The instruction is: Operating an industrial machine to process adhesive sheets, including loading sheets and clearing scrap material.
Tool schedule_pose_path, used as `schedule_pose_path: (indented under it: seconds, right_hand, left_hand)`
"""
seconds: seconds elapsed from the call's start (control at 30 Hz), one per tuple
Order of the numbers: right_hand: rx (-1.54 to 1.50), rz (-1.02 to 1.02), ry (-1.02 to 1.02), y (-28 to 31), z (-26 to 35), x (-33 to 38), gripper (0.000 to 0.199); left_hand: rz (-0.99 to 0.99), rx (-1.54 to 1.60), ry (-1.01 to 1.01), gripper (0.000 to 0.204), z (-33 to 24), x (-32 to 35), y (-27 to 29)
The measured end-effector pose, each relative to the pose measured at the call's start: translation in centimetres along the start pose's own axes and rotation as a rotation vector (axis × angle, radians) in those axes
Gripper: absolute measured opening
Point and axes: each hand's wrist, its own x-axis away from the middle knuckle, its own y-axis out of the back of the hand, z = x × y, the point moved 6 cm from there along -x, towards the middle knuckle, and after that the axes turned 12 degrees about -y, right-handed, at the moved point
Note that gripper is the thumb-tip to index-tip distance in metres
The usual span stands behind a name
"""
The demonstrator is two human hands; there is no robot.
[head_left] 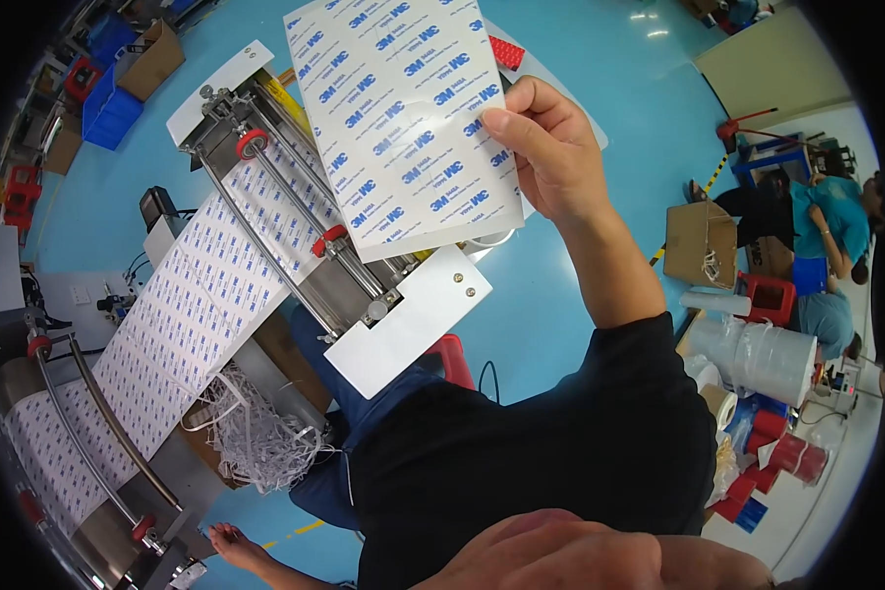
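My right hand (557,147) pinches the right edge of a white sheet (418,128) between thumb and fingers, the rest of the fingers curled behind it. The sheet has a repeated blue print and is held up over a roller machine (403,315). A long web of the same printed material (192,275) runs across the machine under steel rods with red collars (253,144). My left hand (231,539) is low at the left, beside the machine's near end (172,560). Its fingers are stretched out and small in view, with nothing seen in them.
Shredded white strips (265,438) hang in a heap beside the web. A red stool (452,359) stands under the machine's white end plate. Cardboard box (700,241), plastic-wrapped rolls (747,339) and red bins (796,457) line the right side, where other people (821,231) work. Blue crates (113,108) stand far left.
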Motion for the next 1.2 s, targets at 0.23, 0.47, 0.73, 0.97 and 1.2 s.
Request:
schedule_pose_path:
  seconds: [0.23,0.47,0.73,0.97,1.2]
  right_hand:
    - [0.458,-0.205,-0.175,5.2,-6.8,-5.9,0.02]
    - [0.642,-0.143,-0.268,6.7,-15.3,-10.6,0.032]
    - [1.046,-0.201,-0.169,17.4,-14.2,-11.3,0.046]
    - [1.225,-0.082,-0.3,14.8,-18.2,-13.6,0.045]
    - [0.653,-0.023,-0.104,2.1,-13.0,-7.6,0.043]
  left_hand:
    - [0.013,0.032,-0.003,0.023,1.9,-0.7,-0.1]
    - [-0.178,0.024,-0.01,0.022,2.0,1.8,5.0]
    - [-0.427,0.021,0.046,0.02,6.2,3.0,12.5]
    - [-0.811,-0.917,-0.346,0.045,-0.7,1.3,28.8]
    - [-0.812,-1.571,-0.452,0.053,-6.6,-6.8,48.9]
